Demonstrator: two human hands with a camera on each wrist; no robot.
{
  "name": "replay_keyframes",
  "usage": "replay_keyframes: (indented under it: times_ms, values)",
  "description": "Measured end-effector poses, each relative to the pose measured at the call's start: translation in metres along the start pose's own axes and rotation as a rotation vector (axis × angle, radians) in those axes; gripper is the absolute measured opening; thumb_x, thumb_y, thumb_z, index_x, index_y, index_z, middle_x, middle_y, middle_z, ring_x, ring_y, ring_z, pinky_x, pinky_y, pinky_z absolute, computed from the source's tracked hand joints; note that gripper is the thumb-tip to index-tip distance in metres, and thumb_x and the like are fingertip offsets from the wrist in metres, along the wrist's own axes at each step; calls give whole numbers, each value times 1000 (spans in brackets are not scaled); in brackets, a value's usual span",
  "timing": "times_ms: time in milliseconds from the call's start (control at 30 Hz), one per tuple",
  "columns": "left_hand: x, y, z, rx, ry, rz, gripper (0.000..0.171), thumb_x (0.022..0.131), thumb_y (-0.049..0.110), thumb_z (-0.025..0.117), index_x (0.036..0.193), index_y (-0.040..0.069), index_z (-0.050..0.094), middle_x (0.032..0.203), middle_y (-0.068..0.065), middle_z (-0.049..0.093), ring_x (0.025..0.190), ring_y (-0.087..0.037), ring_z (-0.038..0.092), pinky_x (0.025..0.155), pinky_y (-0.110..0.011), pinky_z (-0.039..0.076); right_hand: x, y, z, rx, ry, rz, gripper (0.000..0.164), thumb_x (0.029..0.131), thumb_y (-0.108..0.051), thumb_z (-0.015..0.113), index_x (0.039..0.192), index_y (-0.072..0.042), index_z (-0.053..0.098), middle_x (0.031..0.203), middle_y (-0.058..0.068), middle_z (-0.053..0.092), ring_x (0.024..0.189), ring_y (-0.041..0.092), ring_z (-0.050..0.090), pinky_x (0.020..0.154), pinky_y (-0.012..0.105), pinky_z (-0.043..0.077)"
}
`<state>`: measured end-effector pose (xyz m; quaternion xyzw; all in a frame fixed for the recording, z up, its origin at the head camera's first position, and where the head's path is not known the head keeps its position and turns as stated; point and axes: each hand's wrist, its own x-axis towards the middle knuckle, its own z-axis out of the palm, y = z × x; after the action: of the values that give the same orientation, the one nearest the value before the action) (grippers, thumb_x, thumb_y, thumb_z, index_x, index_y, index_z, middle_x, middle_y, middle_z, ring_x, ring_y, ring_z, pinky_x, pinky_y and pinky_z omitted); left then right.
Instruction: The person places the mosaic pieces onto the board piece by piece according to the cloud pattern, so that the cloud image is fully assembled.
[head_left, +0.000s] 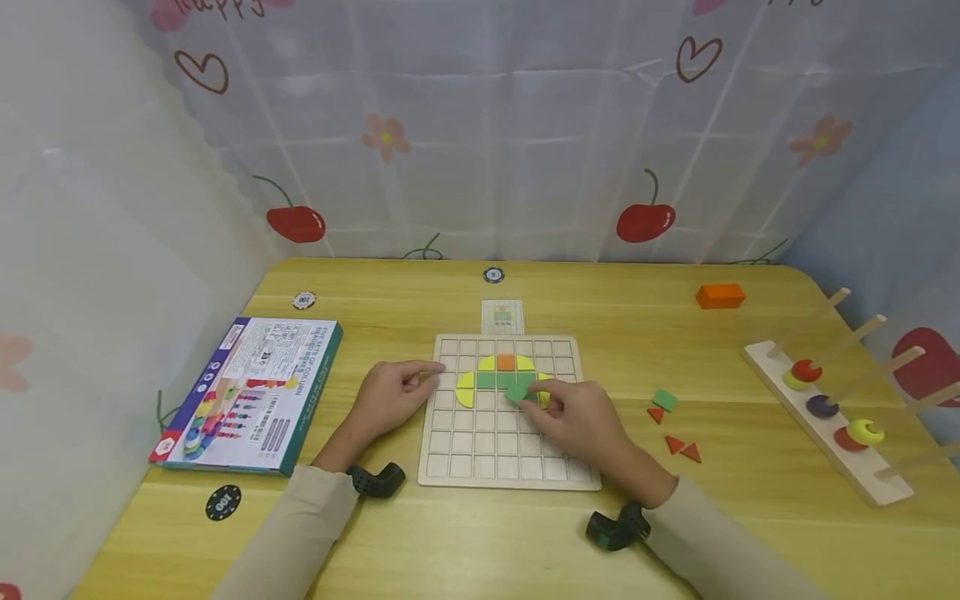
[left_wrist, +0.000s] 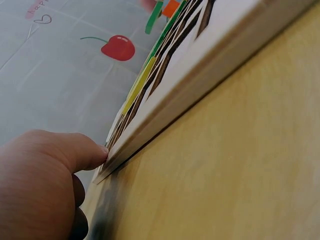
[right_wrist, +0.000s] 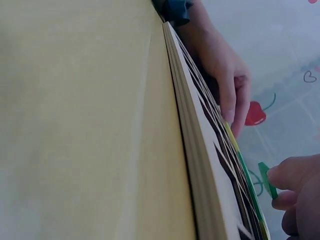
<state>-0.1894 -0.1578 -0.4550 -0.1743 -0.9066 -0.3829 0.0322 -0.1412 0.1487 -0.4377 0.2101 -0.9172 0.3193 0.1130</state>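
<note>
My right hand (head_left: 587, 418) pinches a green square tile (head_left: 516, 390) between thumb and fingers. The tile is tilted, over the upper middle of a wooden grid board (head_left: 483, 443). My left hand (head_left: 390, 398) rests its thumb and index fingertips at the board's left edge; its thumb (left_wrist: 85, 152) touches that edge in the left wrist view. On the board are an orange square (head_left: 506, 362), green squares (head_left: 486, 381) and yellow quarter-round tiles (head_left: 465, 390). The held tile and right fingers partly cover the tiles on the right.
Behind the board lies a pattern card (head_left: 502, 317). To its right are a loose green square (head_left: 664, 400) and several red triangles (head_left: 675, 444). A peg rack (head_left: 825, 429) with beads and an orange block (head_left: 720, 296) stand farther right. A boxed game (head_left: 251, 396) lies left, near poker chips (head_left: 223, 502).
</note>
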Motion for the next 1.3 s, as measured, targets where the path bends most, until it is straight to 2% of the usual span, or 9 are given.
replay_keyframes:
  times_ms: [200, 433, 533, 767, 933, 1300]
  values:
    - [0, 1, -1, -1, -2, 2, 19, 98, 24, 70, 114, 19, 80, 52, 9, 34, 47, -7, 28, 52, -26, 27, 3, -2, 10, -61, -26, -47, 23, 90, -32, 78, 102, -13, 81, 52, -18, 37, 47, -2, 31, 46, 21, 25]
    - [-1, 1, -1, 5, 1, -18, 19, 98, 25, 70, 114, 21, 80, 52, 9, 32, 47, -8, 26, 52, -27, 27, 3, -2, 14, -103, -5, -101, 21, 91, -27, 78, 107, -14, 81, 52, -18, 36, 47, -3, 30, 45, 21, 24]
    - [-1, 1, -1, 1, -3, -22, 19, 98, 25, 70, 114, 21, 80, 52, 9, 32, 48, -8, 26, 53, -27, 27, 3, -2, 15, -103, 0, -107, 23, 91, -26, 77, 110, -13, 81, 52, -18, 35, 47, -3, 29, 45, 21, 23]
    - [-1, 1, -3, -1, -9, -33, 20, 98, 25, 70, 116, 22, 79, 51, 8, 33, 47, -8, 27, 52, -27, 28, 3, -4, 17, -113, -8, -99, 30, 92, -36, 77, 114, -17, 79, 52, -18, 36, 47, -2, 28, 45, 22, 24]
    - [0, 2, -3, -6, -10, -45, 22, 99, 26, 70, 118, 23, 78, 51, 8, 34, 47, -7, 27, 52, -27, 27, 5, -5, 20, -150, -2, -114, 26, 92, -33, 77, 113, -18, 80, 52, -18, 35, 47, -1, 29, 45, 22, 23]
    - [0, 3, -2, -13, -18, -50, 22, 98, 26, 70, 118, 21, 78, 52, 7, 35, 47, -9, 29, 51, -26, 27, 2, -2, 21, -106, 23, -137, 21, 92, -26, 76, 110, -17, 81, 53, -18, 38, 48, -2, 31, 45, 20, 24]
